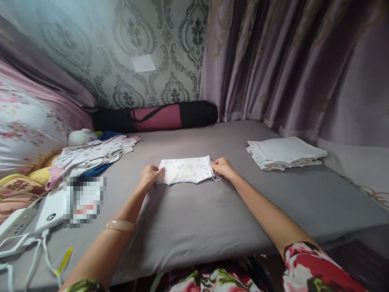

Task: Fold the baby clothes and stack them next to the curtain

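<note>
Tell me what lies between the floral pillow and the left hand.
In the head view, a pile of clothes lies nearer the floral pillow, then grey sheet reaches to the left hand.

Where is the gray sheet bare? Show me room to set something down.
Bare: between forearms; between held cloth and long bag; between right hand and folded stack. Crowded: left side, with clothes, power strip, cables.
</note>
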Demonstrator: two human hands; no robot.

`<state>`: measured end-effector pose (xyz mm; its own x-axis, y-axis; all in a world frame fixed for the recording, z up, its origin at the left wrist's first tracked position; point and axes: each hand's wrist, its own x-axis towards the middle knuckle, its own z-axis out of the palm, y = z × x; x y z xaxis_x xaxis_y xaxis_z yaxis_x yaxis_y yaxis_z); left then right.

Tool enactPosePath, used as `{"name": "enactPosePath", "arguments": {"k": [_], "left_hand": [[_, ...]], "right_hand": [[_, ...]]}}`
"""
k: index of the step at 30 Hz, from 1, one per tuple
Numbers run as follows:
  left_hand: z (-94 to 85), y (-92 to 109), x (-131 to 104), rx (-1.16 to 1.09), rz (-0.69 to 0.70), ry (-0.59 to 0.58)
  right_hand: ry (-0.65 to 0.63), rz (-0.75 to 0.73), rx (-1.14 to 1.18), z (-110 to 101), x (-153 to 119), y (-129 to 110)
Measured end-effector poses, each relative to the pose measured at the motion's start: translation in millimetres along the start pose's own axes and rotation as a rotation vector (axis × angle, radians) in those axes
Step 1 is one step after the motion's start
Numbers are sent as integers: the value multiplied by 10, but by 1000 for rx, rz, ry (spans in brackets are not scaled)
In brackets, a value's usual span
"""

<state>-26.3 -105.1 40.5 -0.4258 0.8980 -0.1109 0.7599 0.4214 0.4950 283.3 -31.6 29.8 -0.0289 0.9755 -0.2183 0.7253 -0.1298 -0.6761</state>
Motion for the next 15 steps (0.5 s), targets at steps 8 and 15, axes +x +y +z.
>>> {"name": "enactPosePath", "arguments": {"k": [8, 15], "left_hand": [[-34, 62, -10, -148, -62, -32], [-19, 93, -17, -208, -8, 10]], "right_hand": [[-41, -48, -89, 61, -94, -96], [-30, -123, -101, 67, -145, -142]]}}
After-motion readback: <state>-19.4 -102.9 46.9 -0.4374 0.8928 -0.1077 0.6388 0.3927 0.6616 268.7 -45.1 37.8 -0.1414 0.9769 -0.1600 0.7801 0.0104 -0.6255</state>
